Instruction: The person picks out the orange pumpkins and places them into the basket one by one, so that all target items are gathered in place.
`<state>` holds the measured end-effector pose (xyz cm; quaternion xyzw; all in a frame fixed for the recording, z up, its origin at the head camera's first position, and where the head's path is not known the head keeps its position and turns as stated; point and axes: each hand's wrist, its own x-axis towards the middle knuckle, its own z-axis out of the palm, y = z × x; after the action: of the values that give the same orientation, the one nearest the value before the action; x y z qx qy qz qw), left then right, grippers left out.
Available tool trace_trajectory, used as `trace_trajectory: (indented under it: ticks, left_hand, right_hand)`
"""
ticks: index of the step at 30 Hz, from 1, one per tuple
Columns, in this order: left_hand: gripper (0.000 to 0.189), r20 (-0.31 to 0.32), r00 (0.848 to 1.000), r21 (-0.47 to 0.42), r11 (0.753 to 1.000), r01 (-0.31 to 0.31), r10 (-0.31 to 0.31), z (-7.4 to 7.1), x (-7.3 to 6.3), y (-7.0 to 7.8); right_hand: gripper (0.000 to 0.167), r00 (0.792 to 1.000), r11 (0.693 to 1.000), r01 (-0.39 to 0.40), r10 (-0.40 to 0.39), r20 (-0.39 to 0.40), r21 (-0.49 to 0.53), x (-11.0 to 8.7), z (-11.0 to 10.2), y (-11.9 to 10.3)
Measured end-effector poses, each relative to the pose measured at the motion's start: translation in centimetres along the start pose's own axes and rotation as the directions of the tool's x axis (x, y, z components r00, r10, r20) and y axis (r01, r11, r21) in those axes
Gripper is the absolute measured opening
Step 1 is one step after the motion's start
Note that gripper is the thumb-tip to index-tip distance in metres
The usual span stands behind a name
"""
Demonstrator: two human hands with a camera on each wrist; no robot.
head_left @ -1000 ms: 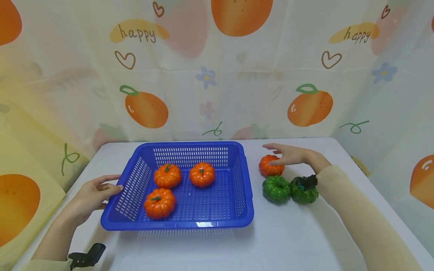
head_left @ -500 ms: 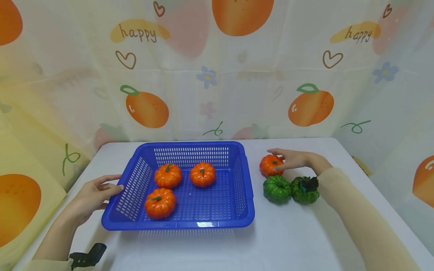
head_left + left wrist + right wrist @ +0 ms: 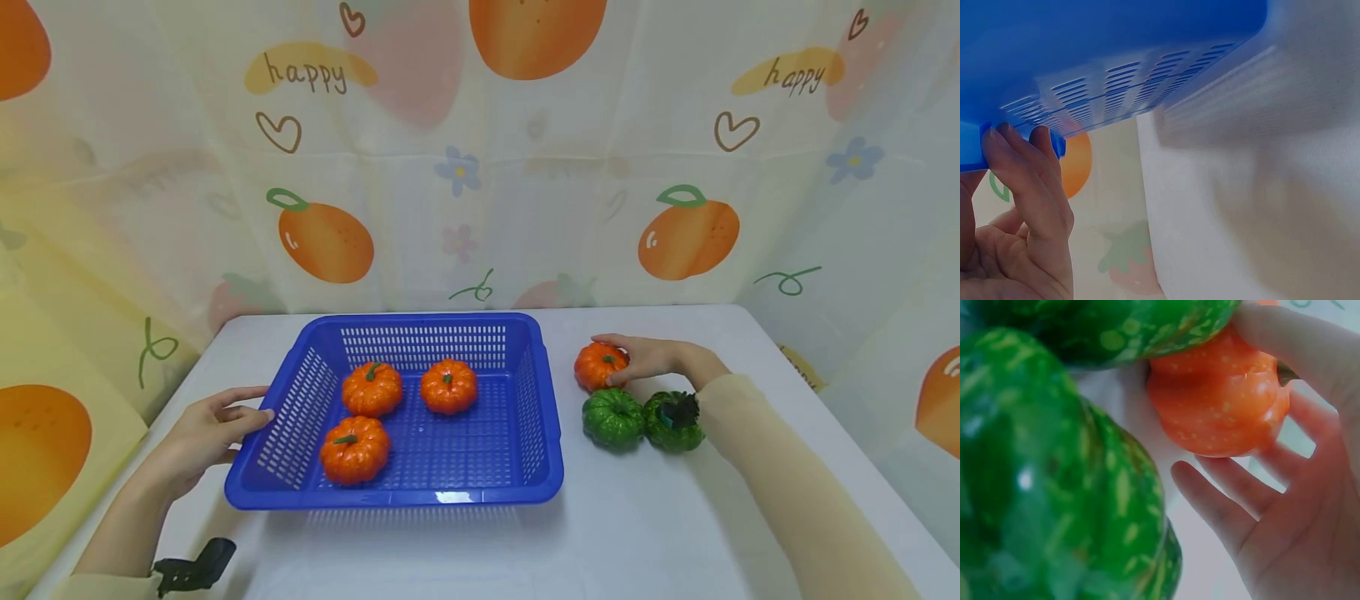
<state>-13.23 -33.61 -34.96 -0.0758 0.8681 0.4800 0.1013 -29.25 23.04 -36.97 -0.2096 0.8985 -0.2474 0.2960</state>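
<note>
My left hand (image 3: 202, 437) grips the left rim of a blue plastic basket (image 3: 393, 499), thumb on top and fingers underneath. Inside the basket lie three small orange pumpkins, one at the back left (image 3: 382, 396), one at the back middle (image 3: 448, 392) and one at the front left (image 3: 354, 454). To the basket's right, my right hand (image 3: 654, 358) holds another orange pumpkin (image 3: 596, 367) on the table. The right wrist view shows the thumb on one side of this pumpkin (image 3: 1216, 400) and fingers curving round the other.
Two green pumpkins, a plain one (image 3: 613, 419) and a speckled one (image 3: 663, 435), sit side by side just in front of the right hand. The white table (image 3: 622, 517) ends at a patterned cloth (image 3: 525, 200) behind.
My right hand has come down and closed around the orange pumpkin outside the basket. The left hand and the basket have stayed in place.
</note>
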Motion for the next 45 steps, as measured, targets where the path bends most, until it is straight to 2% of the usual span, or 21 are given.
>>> trace_trajectory:
  ticks: [12, 21, 38, 45]
  left_hand:
    - [0.069, 0.005, 1.000, 0.000, 1.000, -0.002, 0.002, 0.0, 0.1, 0.0]
    - [0.069, 0.008, 1.000, -0.009, 1.000, -0.010, 0.010, -0.1, 0.2, 0.0]
    - [0.068, 0.007, 1.000, -0.005, 1.000, -0.007, 0.007, 0.0, 0.1, 0.0]
    - [0.069, 0.003, 1.000, -0.005, 1.000, -0.003, 0.003, 0.0, 0.1, -0.1]
  right_hand:
    - [0.080, 0.996, 1.000, 0.029, -0.030, -0.080, -0.004, -0.2, -0.1, 0.3]
    - [0.079, 0.988, 0.998, 0.050, -0.043, -0.150, 0.041, -0.5, -0.9, 0.5]
    - [0.078, 0.980, 0.998, 0.050, -0.042, -0.193, 0.039, -0.8, -1.6, -1.8]
    - [0.079, 0.977, 0.993, 0.106, -0.092, -0.193, 0.059, -1.0, -1.9, -2.5]
